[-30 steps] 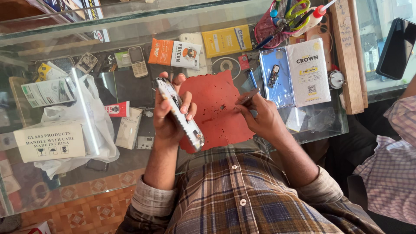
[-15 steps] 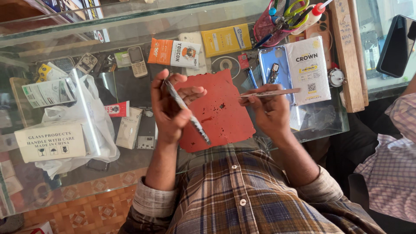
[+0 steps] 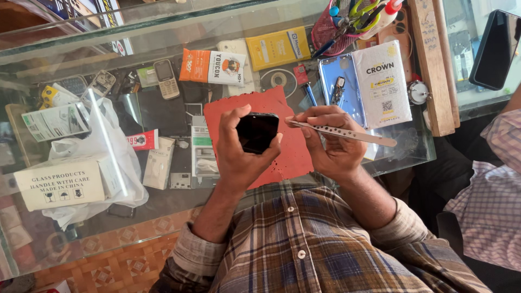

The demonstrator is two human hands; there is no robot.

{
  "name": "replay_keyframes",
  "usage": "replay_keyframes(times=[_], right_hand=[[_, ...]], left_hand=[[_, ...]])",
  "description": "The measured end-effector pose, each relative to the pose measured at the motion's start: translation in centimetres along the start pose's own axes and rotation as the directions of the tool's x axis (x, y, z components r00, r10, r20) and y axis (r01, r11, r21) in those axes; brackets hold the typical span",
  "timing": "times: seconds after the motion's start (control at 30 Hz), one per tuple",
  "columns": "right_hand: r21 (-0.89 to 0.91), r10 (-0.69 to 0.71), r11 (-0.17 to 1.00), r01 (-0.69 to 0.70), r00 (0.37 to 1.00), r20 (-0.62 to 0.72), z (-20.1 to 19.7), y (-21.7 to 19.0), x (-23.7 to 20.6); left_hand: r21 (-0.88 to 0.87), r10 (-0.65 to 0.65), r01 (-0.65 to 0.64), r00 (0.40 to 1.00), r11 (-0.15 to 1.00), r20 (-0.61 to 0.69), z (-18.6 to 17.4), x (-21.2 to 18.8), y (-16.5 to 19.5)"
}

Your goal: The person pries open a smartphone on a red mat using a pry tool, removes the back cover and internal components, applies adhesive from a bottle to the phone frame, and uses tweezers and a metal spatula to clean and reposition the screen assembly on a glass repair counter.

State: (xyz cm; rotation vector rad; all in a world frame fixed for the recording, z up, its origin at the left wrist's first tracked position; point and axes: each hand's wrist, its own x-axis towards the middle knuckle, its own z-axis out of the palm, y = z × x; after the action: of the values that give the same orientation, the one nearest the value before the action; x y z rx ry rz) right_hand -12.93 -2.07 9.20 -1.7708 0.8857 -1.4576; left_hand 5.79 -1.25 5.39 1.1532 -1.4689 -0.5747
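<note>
My left hand (image 3: pixel 239 157) holds a black phone (image 3: pixel 256 132) upright over a red work mat (image 3: pixel 293 154) on the glass counter, its dark screen toward me. My right hand (image 3: pixel 331 144) grips silver tweezers (image 3: pixel 347 133) that have a row of small holes. The tweezer tips point left and sit close to the phone's right edge. Both hands hover just above the mat, at the near edge of the counter.
A glass counter (image 3: pixel 163 32) holds a white box (image 3: pixel 59 183) in a plastic bag, an orange packet (image 3: pixel 213 66), a yellow packet (image 3: pixel 278 48), a pink tool basket (image 3: pixel 347 21), a white booklet (image 3: pixel 382 81) and a wooden block (image 3: pixel 431 65). Another person's checked sleeve (image 3: pixel 488 201) is at right.
My left hand turned the phone from edge-on to screen facing me. My right hand raised the tweezers off the mat and brought their tips beside the phone.
</note>
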Motion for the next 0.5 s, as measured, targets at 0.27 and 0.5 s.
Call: replay_keyframes(times=[0.27, 0.5], right_hand=[[-0.258, -0.095, 0.961, 0.102, 0.995, 0.038, -0.33, -0.40, 0.50], [-0.284, -0.058, 0.957, 0.064, 0.998, 0.027, -0.31, -0.38, 0.39]], left_hand=[[0.014, 0.021, -0.021, 1.000, 1.000, 0.023, 0.43, -0.05, 0.15], [0.005, 0.018, -0.018, 0.999, 1.000, 0.031, 0.49, -0.01, 0.01]])
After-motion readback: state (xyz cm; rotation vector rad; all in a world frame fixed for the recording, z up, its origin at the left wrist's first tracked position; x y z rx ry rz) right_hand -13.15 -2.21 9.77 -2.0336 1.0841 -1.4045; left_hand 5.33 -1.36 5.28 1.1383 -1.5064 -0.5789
